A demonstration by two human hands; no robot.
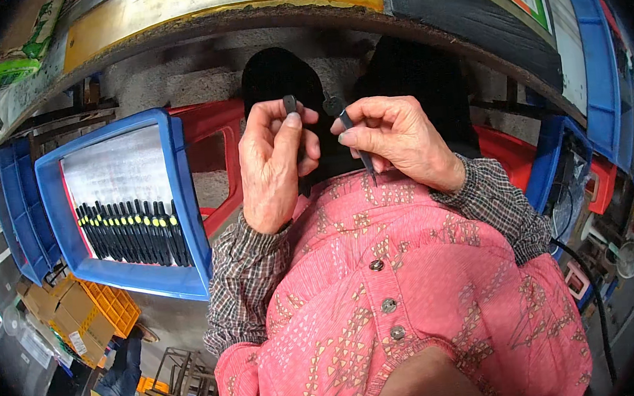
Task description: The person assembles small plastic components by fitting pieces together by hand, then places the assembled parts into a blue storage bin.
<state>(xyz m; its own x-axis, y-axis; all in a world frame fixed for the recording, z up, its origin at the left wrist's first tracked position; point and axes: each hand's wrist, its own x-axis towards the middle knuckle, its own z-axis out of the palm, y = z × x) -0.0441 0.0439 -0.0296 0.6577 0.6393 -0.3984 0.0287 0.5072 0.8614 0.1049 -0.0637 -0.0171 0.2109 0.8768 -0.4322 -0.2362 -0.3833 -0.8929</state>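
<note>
- Okay, we have a slim black piece (368, 165) in the right hand (405, 131), over the pink garment (410, 227); it looks light and fairly stiff, its thin tip possibly easy to bend.
- Dark round part (333, 106) sits just beside its upper end; we can't tell if they join.
- Best hold, we judge: flat middle, thumb against forefinger, off the tip; smooth surface may slip.
- Right fingers pinch the piece, tip pointing down toward the body; wrist bent inward.
- Left hand (270, 164) is upright, thumb and forefinger gripping a short black piece (290, 104), other fingers curled; we can't see its full length.
- Hands near each other, apart; blue tray (181, 172) left of them.
</note>
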